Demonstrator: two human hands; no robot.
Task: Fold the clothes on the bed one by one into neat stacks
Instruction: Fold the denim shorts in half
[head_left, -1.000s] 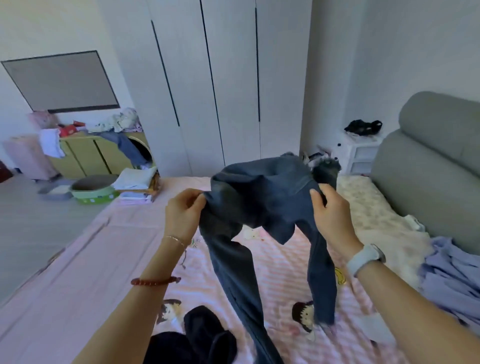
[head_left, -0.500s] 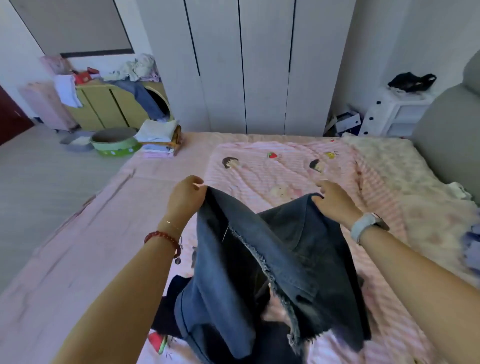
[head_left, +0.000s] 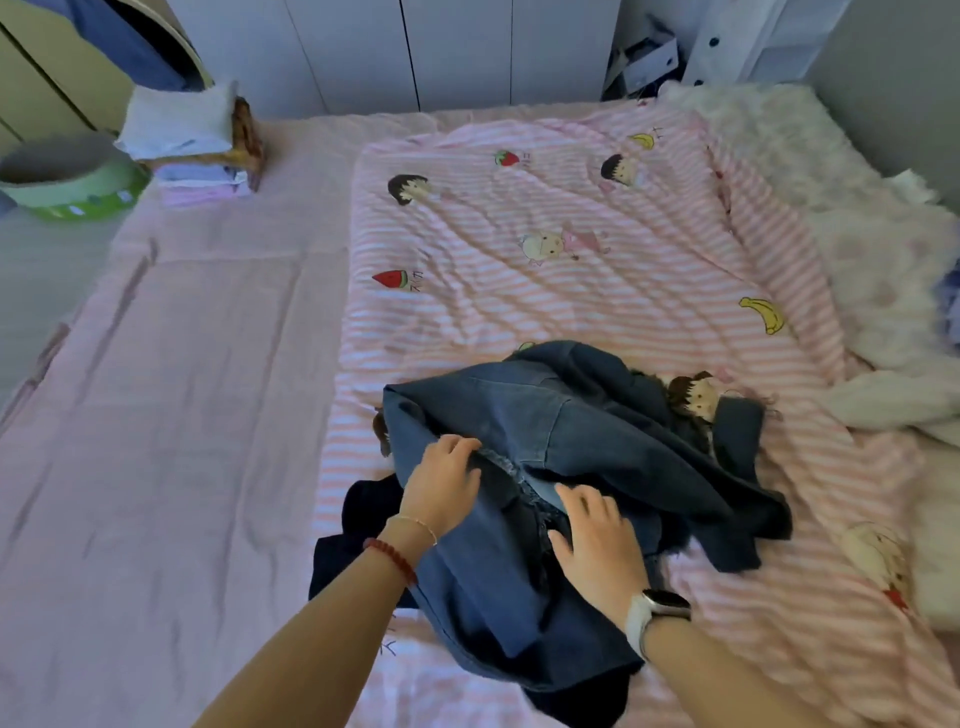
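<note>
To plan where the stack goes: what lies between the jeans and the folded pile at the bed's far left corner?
In the head view, only bare pink sheet between jeans and folded pile.

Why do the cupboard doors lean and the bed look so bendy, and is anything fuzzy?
Head view: the wide lens bends things near the edges, so the wardrobe doors lean; the green basin at the left edge looks smeared; daylight is soft, with gentle shadows in the folds of the striped sheet; the jeans look fairly sharp.

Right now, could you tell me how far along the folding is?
Done: a folded stack sits at the far corner. In hand: jeans lie crumpled, left hand gripping them, right hand pressing flat. Left: a dark garment underneath, still unfolded.
</note>
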